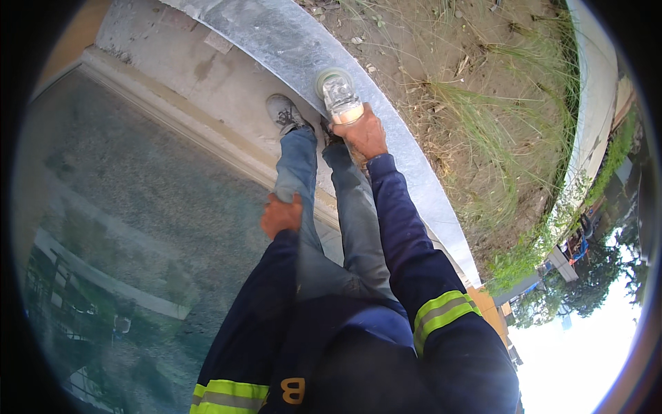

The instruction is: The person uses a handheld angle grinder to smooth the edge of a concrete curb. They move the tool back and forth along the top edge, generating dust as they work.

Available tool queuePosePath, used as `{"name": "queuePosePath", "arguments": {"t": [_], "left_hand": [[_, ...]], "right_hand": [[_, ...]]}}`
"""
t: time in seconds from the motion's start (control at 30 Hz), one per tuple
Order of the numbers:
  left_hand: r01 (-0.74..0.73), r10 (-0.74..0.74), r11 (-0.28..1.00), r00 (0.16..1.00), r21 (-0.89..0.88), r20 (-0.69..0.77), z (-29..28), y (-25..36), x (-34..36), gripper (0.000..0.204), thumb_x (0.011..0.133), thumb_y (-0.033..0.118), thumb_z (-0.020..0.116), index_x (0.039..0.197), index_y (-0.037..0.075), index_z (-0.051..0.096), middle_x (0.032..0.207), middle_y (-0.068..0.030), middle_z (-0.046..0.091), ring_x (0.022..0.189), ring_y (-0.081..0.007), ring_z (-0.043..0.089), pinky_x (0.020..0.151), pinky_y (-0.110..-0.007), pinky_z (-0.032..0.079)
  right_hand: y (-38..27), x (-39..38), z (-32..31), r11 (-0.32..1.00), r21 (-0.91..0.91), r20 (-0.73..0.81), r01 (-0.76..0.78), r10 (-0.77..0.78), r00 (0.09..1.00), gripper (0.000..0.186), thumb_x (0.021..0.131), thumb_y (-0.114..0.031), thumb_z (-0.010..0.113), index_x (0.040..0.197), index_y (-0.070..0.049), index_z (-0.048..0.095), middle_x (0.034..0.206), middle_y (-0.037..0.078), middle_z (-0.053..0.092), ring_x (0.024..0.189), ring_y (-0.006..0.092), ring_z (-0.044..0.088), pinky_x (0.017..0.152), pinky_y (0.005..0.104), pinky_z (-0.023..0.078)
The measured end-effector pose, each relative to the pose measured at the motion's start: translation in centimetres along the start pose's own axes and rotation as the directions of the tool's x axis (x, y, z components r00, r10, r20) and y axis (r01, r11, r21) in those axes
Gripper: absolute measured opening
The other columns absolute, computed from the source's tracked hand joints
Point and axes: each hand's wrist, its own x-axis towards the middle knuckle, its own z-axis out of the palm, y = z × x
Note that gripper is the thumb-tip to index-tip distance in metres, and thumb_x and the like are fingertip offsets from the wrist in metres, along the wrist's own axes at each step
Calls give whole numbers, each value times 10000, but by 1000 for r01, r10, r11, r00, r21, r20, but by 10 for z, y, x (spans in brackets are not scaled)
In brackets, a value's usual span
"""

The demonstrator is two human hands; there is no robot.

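Note:
My right hand (365,132) is wrapped round the rear of a dust-coated angle grinder (339,94), which has a pale body and an orange band by my fingers. Its round disc (333,80) lies against the top of a curved grey concrete curb (276,36); the disc's underside is hidden. Lower down, my left hand (281,215) grips the left leg of my blue jeans (297,165) near the knee, fingers curled round it. That hand has no tool in it.
Left of me stands a large dusty glass pane (152,193) with reflections, set along a ledge. My grey shoe (284,112) is on the dusty concrete floor (207,86) between ledge and curb. Beyond the curb lies soil with long grass (483,117).

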Motion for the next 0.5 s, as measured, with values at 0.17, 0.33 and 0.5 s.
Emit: {"name": "queuePosePath", "arguments": {"t": [0.17,0.33,0.5], "left_hand": [[-5,6,999,999,-40,33,-4,1,-1,761,897,630,662,1336,10,623,1226,-268,721,1121,-450,725,984,-520,567],[-15,17,998,999,-55,38,-7,2,0,763,905,625,659,1330,-7,621,1239,-277,717,1134,-454,719,1012,-519,552],[-18,20,998,999,-54,25,-8,1,-1,770,905,624,661,1332,-15,619,1237,-275,719,1129,-454,721,1010,-514,554]], "right_hand": [[-3,38,-20,999,34,-101,8,-4,995,870,643,-474,911,1261,59,607,1104,327,747,1077,469,734,945,505,571],[-49,45,-5,997,-27,-46,78,-79,996,813,656,-465,901,1234,38,626,1075,310,756,1053,469,740,937,502,575],[-54,17,11,997,-74,82,25,-19,996,812,640,-500,908,1177,37,621,1089,307,748,1065,482,730,924,515,564]]}}
